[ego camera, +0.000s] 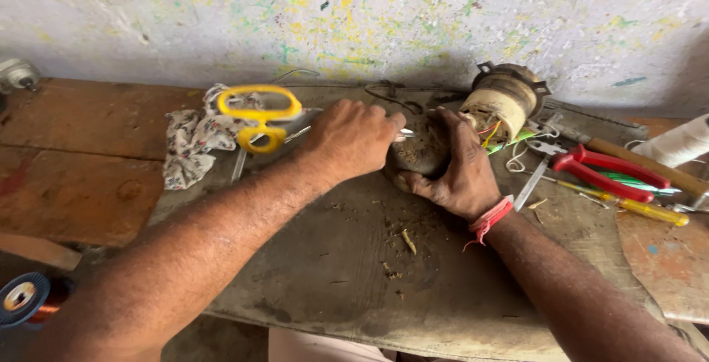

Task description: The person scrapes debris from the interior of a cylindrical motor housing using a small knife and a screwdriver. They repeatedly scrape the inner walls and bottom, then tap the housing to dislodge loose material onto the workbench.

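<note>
Motor part (417, 152), dark and round, mid-bench (332, 281), steadied in the right hand (458, 174) whose grip curls around it, while the left hand (351, 139) pinches a thin metal tool (405, 133) at its top; scissors (258, 115) left, pliers (609, 170) right.

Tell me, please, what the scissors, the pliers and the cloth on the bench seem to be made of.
The scissors: glossy yellow handles, probably plastic; the thin grey blades look like metal. The pliers: red grips with a smooth sheen, likely plastic or rubber sleeves over grey metal jaws. The cloth: soft crumpled woven fabric, matte, with a small flower print, perhaps cotton.
</note>
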